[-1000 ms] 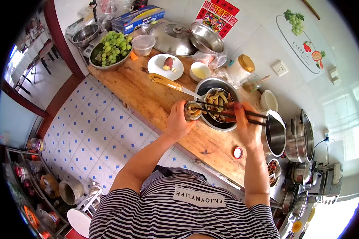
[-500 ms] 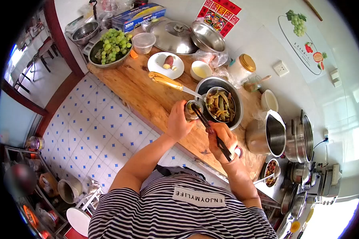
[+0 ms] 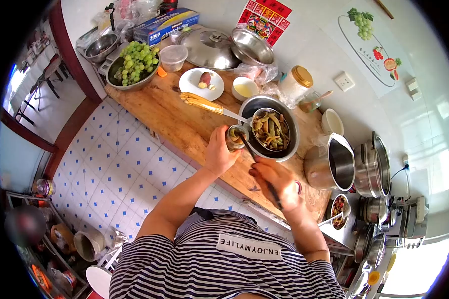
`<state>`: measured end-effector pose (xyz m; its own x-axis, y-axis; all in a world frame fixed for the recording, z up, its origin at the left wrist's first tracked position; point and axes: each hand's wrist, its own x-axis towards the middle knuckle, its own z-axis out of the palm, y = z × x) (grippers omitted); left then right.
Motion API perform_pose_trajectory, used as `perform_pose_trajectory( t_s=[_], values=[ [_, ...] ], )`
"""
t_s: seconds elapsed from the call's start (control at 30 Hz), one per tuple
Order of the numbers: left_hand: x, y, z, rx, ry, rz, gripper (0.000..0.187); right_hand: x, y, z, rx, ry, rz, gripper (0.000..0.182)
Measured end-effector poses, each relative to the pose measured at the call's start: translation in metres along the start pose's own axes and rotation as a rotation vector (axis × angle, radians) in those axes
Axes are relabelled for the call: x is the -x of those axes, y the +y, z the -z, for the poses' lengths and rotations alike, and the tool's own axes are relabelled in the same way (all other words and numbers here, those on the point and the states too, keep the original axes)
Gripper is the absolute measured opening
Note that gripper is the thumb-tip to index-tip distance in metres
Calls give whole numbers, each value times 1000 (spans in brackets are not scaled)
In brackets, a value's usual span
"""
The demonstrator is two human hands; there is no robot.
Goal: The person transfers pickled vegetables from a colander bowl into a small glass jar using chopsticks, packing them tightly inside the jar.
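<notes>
My left hand (image 3: 219, 153) is wrapped round a small glass jar (image 3: 233, 144) at the table's near edge, its mouth tilted up. My right hand (image 3: 277, 179) grips dark chopsticks (image 3: 272, 193), whose tips reach into the jar's mouth. Just beyond the jar stands a steel bowl (image 3: 293, 148). A smaller round metal vessel sits inside it, filled with greenish-brown strips of food (image 3: 270, 130) that look like pickled vegetables. A utensil with a golden handle (image 3: 202, 102) leans across the bowl's rim. What lies deep inside the jar is hard to make out.
On the wooden table (image 3: 174, 128) are a white plate (image 3: 189, 92), a small white bowl (image 3: 245, 88), a bowl of grapes (image 3: 118, 83) and a gold-lidded jar (image 3: 302, 77). A tall steel pot (image 3: 320, 167) stands right, near a dish with a spoon (image 3: 339, 213).
My right hand has shifted slightly down, and the chopsticks now slant more steeply into the jar. The left hand still holds the jar. The whole view has moved a little.
</notes>
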<state>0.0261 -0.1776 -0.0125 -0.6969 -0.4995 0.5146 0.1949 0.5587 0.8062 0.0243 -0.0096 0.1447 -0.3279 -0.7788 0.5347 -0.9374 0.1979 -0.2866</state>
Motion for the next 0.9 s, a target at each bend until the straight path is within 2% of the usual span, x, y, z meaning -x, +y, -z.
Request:
perform_pose_trajectory(
  t_s=[0.17,0.27,0.33,0.4,0.53,0.6,0.77,0.9],
  values=[
    [3,-4,-1,-29,-3,14,70,-11,-6,-19,-51,-29,-139,19],
    [1,0,1,-13,-13,16,71,-15,6,-5,-140,-47,-85,17],
    [0,0,1,-8,-6,17,71,-13,5,9,-239,5,-157,17],
    [2,-1,1,-2,-6,28,72,-11,-4,16,-176,98,-168,15],
    [1,-3,-2,-9,-9,19,74,-4,1,-3,-115,-12,-56,18],
    [-1,-4,-1,-19,8,19,73,0,3,-18,-48,58,66,23],
    [0,-5,-8,-58,80,-40,66,-6,4,-8,-71,-59,29,20],
    [1,-5,-6,-33,47,-20,64,-15,13,-9,-111,-112,35,17]
  ],
)
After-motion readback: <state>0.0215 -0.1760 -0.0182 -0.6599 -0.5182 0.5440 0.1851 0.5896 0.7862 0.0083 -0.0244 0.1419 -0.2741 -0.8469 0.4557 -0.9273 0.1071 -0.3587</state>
